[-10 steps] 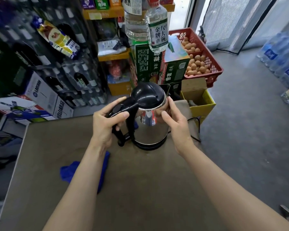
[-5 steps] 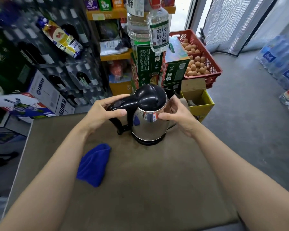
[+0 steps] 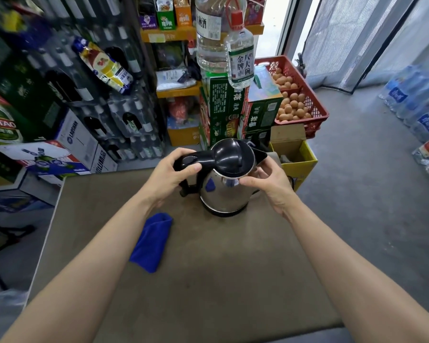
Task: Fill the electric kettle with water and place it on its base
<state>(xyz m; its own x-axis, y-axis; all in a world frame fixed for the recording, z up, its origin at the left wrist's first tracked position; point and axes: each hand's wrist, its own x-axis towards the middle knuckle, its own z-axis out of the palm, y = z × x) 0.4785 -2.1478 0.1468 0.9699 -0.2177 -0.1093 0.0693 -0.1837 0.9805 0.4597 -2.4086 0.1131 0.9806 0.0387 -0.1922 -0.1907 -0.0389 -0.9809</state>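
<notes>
Since a second ago, only the view has pulled back. Left hand [image 3: 170, 175] still grips the black handle; right hand [image 3: 268, 180] steadies the steel-bodied, black-lidded electric kettle [image 3: 227, 184], standing on the brown table [image 3: 208, 280]. Lid shut: likely opening comes next.

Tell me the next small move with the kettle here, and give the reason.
Probably press the button on the handle with the left hand thumb to pop the lid. The kettle stands on the table with its black lid shut, the left hand grips the handle by that button, and the right hand steadies the steel body. It cannot be filled shut.
</notes>
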